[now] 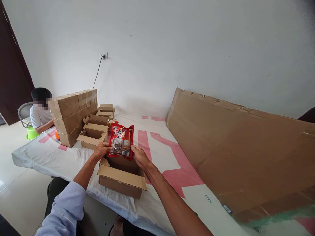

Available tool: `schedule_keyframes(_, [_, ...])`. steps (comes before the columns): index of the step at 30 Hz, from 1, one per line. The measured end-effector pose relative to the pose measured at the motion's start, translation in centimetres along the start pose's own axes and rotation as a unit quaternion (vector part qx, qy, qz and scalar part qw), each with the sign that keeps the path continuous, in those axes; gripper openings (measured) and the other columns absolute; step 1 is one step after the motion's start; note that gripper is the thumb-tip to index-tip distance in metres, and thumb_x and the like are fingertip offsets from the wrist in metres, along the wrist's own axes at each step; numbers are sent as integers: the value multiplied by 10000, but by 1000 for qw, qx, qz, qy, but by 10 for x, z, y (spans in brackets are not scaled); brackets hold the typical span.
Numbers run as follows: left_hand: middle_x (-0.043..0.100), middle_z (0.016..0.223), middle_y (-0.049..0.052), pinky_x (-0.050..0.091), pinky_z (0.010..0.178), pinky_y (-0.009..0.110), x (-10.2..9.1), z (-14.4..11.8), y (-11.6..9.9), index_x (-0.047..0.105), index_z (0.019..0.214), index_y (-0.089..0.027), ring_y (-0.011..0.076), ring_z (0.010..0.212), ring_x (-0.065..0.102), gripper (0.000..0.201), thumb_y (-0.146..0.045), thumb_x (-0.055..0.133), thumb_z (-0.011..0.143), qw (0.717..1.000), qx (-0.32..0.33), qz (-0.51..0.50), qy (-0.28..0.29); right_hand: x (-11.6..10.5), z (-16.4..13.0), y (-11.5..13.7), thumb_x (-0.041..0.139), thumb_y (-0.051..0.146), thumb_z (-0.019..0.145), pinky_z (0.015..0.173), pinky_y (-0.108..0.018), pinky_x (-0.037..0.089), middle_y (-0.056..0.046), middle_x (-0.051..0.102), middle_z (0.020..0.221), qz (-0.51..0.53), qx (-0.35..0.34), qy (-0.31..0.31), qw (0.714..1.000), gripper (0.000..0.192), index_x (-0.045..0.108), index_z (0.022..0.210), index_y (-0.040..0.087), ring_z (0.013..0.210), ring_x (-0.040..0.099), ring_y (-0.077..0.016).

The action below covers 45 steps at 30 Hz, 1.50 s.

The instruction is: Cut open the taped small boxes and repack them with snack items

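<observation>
Cardboard sheet (241, 154), the largest item, lies flat along the R side of the table (157, 137) w/ its far edge up against the white wall (172, 42). Table is covered by a white cloth w/ pink markings. Stack (73, 114) of taped boxes stands at the far L of the table; just beside it, toward centre, sit several open empty boxes (94, 132). A second person (40, 111) sits behind the stack at the table's L end, next to a green tub (31, 132) and a fan (24, 113) on the floor. A socket (103, 56) w/ black cable is on the wall above the stack.

Open box (121, 175) sits at the near table edge, flaps out, directly below the hands. Red pouch (121, 141), printed, w/ clear window and barcode, is held upright above this box, facing the camera, not touching it.

L hand (101, 150) grips the pouch's lower L corner: fingers curled in, thumb on the front face, other fingers behind and hidden. R hand (140, 156) holds the lower R corner, thumb tip on the front near the barcode, palm partly open, remaining fingers behind the pouch; how tightly they close cannot be told. Pouch thus spans the gap betw. both hands. Nothing stands betw. pouch and the box opening beneath; the nearest empty box lies just beyond the L hand.
</observation>
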<state>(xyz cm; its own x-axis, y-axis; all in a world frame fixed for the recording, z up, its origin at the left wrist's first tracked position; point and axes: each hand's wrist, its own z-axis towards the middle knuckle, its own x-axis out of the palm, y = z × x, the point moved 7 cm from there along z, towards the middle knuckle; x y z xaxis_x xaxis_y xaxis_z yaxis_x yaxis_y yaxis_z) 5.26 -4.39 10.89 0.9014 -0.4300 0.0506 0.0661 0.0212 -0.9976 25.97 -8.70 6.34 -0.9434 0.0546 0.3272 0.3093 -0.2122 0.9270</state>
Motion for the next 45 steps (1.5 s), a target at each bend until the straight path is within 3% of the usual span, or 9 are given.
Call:
schedule_keyframes(19, [756,644,61,558,659,315,-3,7,7,808,676,-122,196,606,685,393,-415,997,493,1000,3,-12,-10,6,-3,5,858,612,683,971,-479,606,-61,853,993,-6,3,16,1000,495,828,996,231,993,786,-305])
schedule_keyframes(27, [752,652,60,555,680,321,-4,7,8,820,710,-116,200,628,687,401,-410,1004,510,1000,4,-12,-5,0,-1,2,870,661,659,968,-479,605,-56,853,964,-1,4,1,1000,520,824,934,222,973,786,-301])
schedule_keyframes(37, [752,659,50,561,706,328,-1,2,7,826,724,-118,189,630,680,457,-462,1002,479,1000,2,-15,-7,-1,-5,-2,882,608,715,918,-442,640,-55,855,1010,37,17,0,999,547,807,1086,213,936,805,-267])
schedule_keyframes(45, [719,625,33,551,702,310,2,-4,2,793,658,-126,169,622,654,451,-499,989,500,1000,9,-1,-6,0,-6,1,884,549,749,927,-447,649,-62,850,1032,54,21,7,998,487,802,1091,211,986,804,-275])
